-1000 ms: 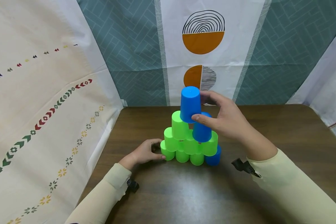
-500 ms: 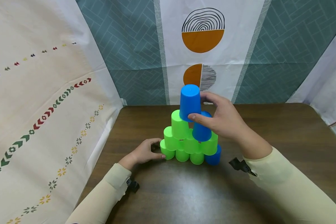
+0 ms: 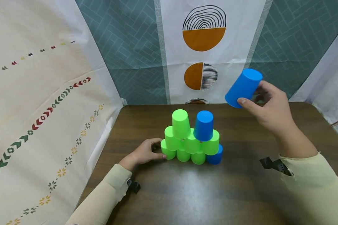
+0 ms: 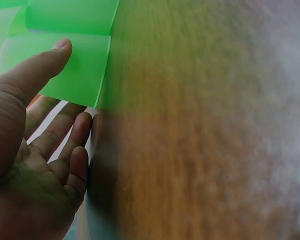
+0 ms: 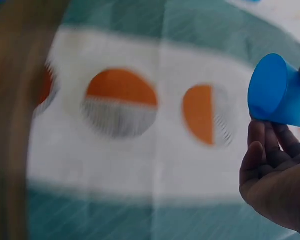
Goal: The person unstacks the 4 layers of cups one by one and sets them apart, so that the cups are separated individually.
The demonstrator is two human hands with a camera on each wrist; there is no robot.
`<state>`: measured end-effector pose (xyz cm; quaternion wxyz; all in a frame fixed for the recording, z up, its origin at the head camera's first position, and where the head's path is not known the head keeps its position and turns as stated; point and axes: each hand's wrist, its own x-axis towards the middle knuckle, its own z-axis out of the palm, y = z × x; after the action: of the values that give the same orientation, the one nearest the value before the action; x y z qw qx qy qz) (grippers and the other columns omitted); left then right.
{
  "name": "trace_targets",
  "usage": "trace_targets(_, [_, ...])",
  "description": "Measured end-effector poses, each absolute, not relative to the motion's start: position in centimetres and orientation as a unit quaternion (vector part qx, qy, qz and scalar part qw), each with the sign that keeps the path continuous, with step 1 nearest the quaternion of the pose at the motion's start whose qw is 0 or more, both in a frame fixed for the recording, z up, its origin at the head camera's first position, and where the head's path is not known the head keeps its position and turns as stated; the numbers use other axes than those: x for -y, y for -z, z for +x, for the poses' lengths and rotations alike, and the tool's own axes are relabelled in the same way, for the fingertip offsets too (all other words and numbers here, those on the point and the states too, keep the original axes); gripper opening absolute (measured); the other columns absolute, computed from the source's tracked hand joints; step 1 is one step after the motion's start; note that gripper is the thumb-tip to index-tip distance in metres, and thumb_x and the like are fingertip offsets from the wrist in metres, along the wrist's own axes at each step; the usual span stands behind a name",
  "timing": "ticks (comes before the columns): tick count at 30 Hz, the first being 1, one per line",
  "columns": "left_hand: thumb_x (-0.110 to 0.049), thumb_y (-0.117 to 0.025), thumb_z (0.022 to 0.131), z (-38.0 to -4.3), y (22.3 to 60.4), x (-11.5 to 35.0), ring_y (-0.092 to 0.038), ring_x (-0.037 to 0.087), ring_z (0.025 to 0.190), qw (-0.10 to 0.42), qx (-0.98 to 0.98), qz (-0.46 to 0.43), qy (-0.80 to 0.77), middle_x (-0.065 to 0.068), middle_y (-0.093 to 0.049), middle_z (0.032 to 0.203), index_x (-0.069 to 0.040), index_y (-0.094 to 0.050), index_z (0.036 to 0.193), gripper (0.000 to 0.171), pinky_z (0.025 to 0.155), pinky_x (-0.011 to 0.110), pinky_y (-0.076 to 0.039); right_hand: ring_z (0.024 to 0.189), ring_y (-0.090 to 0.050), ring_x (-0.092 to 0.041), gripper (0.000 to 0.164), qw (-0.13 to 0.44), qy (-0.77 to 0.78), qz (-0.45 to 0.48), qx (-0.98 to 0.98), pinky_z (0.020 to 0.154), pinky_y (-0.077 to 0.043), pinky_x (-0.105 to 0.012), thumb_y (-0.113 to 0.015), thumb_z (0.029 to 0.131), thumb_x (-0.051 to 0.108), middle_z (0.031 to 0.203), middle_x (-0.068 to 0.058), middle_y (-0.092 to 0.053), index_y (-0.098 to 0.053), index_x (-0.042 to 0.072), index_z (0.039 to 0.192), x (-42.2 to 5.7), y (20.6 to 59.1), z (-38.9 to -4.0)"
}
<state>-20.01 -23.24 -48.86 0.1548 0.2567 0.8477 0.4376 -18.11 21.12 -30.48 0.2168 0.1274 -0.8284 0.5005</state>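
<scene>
Between its thumb and fingers my right hand [image 3: 273, 109] grips a blue plastic cup [image 3: 242, 89], mouth downward and tilted, in the air to the right of a stacked cup pyramid. The cup's open mouth [image 5: 268, 85] shows in the right wrist view. My left hand [image 3: 143, 152] curls around the bottom-left green cup [image 3: 168, 153], thumb on its front, fingers behind; the left wrist view shows the thumb [image 4: 42, 70] lying across it. The pyramid's top row holds a green cup [image 3: 181, 125] and a blue cup [image 3: 204, 126], side by side with a gap.
Under them sit three green cups [image 3: 192, 143], over a bottom row of green cups ending in a blue cup [image 3: 215, 155] at the right. All stand upside down on a dark wooden table [image 3: 186, 193]. Patterned cloth [image 3: 135, 62] hangs behind, pale cloth [image 3: 59, 125] at left.
My right hand has lifted the blue cup off the top of the pyramid and carried it to the right, tilting it. The left hand stays at the bottom-left green cup; the other cups have not moved.
</scene>
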Motion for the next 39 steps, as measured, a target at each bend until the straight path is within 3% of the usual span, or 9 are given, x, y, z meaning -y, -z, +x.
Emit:
trace_targets(3, [-0.025, -0.09, 0.087, -20.0, 48.8, 23.3, -0.065, 0.015, 0.107, 0.156, -0.85, 0.255, -0.434, -0.007, -0.069, 0.117, -0.023, -0.068, 0.131, 0.048, 0.09, 0.037, -0.055, 0.088, -0.061, -0.009, 0.052, 0.2, -0.477, 0.09, 0.851, 0.074, -0.047, -0.016, -0.083, 0.093, 0.021, 0.108, 0.013, -0.067, -0.064, 0.007, 0.138, -24.1, 32.3, -18.6])
trace_targets(6, [-0.025, -0.09, 0.087, -20.0, 48.8, 23.3, -0.065, 0.015, 0.108, 0.158, -0.849, 0.253, -0.436, -0.007, -0.069, 0.118, -0.022, -0.068, 0.131, 0.049, 0.091, 0.037, -0.055, 0.089, -0.06, -0.009, 0.054, 0.173, -0.433, 0.051, 0.883, 0.073, -0.046, -0.019, -0.082, 0.094, 0.03, 0.111, 0.001, -0.067, -0.061, 0.005, 0.137, -27.0, 34.3, -19.1])
trace_targets(11, [-0.024, -0.091, 0.086, -20.1, 48.8, 23.2, -0.065, 0.015, 0.107, 0.162, -0.845, 0.25, -0.444, -0.007, -0.069, 0.119, -0.021, -0.068, 0.132, 0.051, 0.09, 0.037, -0.055, 0.103, -0.061, -0.037, 0.068, 0.109, -0.357, 0.006, 0.928, 0.077, -0.049, -0.049, -0.074, 0.097, 0.046, 0.121, -0.028, -0.064, -0.054, -0.003, 0.14, -31.4, 37.3, -20.1])
trace_targets(13, [-0.024, -0.091, 0.086, -20.1, 48.8, 23.2, -0.065, 0.016, 0.107, 0.16, -0.845, 0.25, -0.445, -0.007, -0.069, 0.119, -0.021, -0.068, 0.132, 0.051, 0.09, 0.037, -0.055, 0.108, -0.058, -0.048, 0.075, 0.087, -0.343, -0.005, 0.935, 0.08, -0.048, -0.062, -0.07, 0.098, 0.051, 0.123, -0.034, -0.061, -0.05, -0.007, 0.141, -32.6, 38.3, -20.5])
trace_targets(16, [-0.024, -0.09, 0.086, -20.1, 48.9, 23.3, -0.065, 0.016, 0.106, 0.158, -0.846, 0.25, -0.443, -0.007, -0.069, 0.118, -0.022, -0.068, 0.132, 0.051, 0.09, 0.037, -0.055, 0.113, -0.056, -0.054, 0.084, 0.063, -0.327, -0.024, 0.943, 0.085, -0.046, -0.07, -0.068, 0.098, 0.057, 0.125, -0.037, -0.059, -0.046, -0.01, 0.142, -34.0, 39.6, -21.0])
trace_targets(29, [-0.026, -0.09, 0.086, -19.9, 49.0, 23.3, -0.065, 0.015, 0.105, 0.159, -0.846, 0.25, -0.443, -0.008, -0.07, 0.117, -0.025, -0.069, 0.131, 0.05, 0.088, 0.038, -0.054, 0.094, -0.061, -0.049, 0.079, 0.03, -0.266, -0.034, 0.963, 0.072, -0.051, -0.062, -0.072, 0.094, 0.06, 0.103, -0.033, -0.064, -0.054, -0.013, 0.119, -38.6, 44.3, -23.2])
trace_targets(39, [-0.026, -0.09, 0.087, -20.0, 49.0, 23.3, -0.065, 0.015, 0.108, 0.163, -0.844, 0.25, -0.446, -0.008, -0.07, 0.118, -0.024, -0.068, 0.132, 0.05, 0.091, 0.038, -0.054, 0.103, -0.057, -0.057, 0.088, 0.004, -0.26, -0.041, 0.965, 0.082, -0.048, -0.071, -0.072, 0.095, 0.058, 0.115, -0.042, -0.059, -0.048, -0.02, 0.128, -39.5, 45.3, -23.3])
